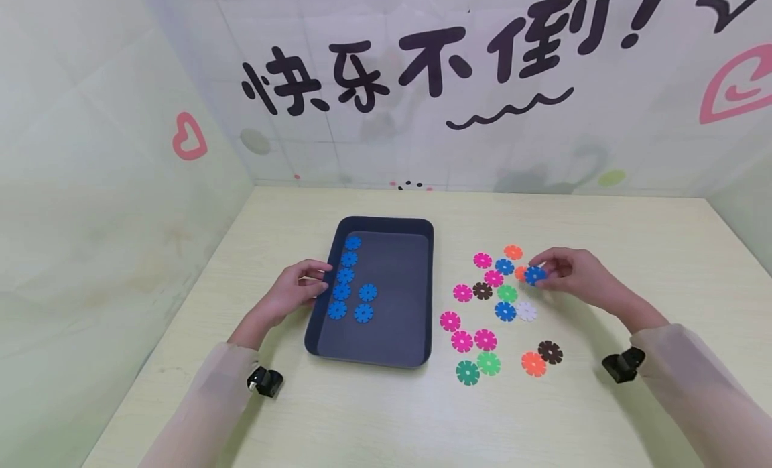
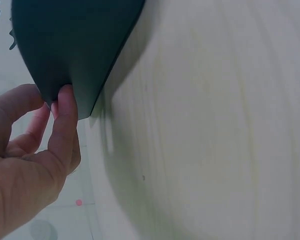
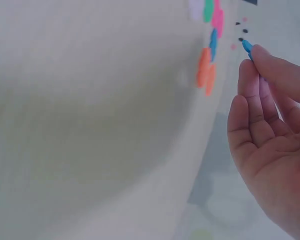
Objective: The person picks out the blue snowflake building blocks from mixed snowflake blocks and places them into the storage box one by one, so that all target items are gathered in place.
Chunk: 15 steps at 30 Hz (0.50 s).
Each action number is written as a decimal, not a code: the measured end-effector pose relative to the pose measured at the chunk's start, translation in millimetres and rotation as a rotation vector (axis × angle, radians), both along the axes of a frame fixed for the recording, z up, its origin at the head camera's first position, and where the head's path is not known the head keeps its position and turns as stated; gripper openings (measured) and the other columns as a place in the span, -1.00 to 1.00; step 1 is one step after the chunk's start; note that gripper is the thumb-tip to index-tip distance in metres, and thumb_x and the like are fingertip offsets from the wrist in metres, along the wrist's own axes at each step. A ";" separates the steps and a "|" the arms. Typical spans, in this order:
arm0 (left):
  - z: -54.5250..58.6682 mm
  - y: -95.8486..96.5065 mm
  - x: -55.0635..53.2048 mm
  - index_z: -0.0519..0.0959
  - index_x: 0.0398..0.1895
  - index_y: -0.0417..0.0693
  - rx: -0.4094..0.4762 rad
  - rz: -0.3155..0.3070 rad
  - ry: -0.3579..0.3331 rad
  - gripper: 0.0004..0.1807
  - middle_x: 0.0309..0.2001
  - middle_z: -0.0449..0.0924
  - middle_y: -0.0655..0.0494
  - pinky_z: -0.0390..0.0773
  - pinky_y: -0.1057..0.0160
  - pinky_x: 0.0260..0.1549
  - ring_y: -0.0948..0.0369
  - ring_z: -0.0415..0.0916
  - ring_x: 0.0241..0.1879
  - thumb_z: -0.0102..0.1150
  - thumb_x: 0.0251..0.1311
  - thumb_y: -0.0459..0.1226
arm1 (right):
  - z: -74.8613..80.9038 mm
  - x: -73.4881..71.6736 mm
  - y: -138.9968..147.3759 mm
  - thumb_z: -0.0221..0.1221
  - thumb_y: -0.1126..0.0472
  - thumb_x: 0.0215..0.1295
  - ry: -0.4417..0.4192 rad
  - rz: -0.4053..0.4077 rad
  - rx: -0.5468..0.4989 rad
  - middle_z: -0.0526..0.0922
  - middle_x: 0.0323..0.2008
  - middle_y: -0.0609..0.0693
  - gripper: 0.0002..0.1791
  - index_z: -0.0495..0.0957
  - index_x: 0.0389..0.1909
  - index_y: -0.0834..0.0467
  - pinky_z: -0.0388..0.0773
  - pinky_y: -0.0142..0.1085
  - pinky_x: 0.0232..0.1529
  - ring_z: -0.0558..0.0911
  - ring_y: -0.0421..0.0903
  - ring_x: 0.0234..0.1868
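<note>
My right hand (image 1: 573, 273) pinches a blue snowflake disc (image 1: 534, 275) between thumb and fingertips, above the loose discs on the right. In the right wrist view only the edge of that blue disc (image 3: 247, 46) shows past the fingertips. A dark grey tray (image 1: 386, 357) lies left of the discs. My left hand (image 1: 292, 290) holds the tray's left side, fingers at the rim; the left wrist view shows fingertips against its outer wall (image 2: 80, 50). Inside the tray, several blue discs (image 1: 345, 275) form a column along the left wall, with two more (image 1: 368, 292) beside them.
Loose discs lie right of the tray: several pink ones (image 1: 462, 341), orange (image 1: 533, 364), dark brown (image 1: 550, 352), green (image 1: 489, 363), a white one (image 1: 527, 312) and two blue (image 1: 505, 312). A printed backdrop (image 1: 386, 146) stands behind the wood-patterned table (image 1: 289, 414).
</note>
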State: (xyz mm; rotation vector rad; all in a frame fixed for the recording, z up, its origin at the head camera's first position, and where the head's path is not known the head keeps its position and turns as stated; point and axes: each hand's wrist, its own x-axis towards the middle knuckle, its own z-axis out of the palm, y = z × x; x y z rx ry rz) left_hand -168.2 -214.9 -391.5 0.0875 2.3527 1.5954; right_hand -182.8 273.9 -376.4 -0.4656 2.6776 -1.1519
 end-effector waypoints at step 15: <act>0.4 -0.3 -0.1 0.34 0.16 -0.27 0.001 0.001 -0.002 -0.60 -0.02 0.34 -0.22 0.51 0.21 -0.29 0.02 0.44 -0.10 0.03 0.25 -0.40 | 40.0 -8.4 -69.4 0.25 0.43 0.07 0.009 0.138 -0.086 0.54 -0.33 0.08 -0.66 0.54 -0.08 0.28 0.52 -0.42 -0.32 0.52 -0.02 -0.32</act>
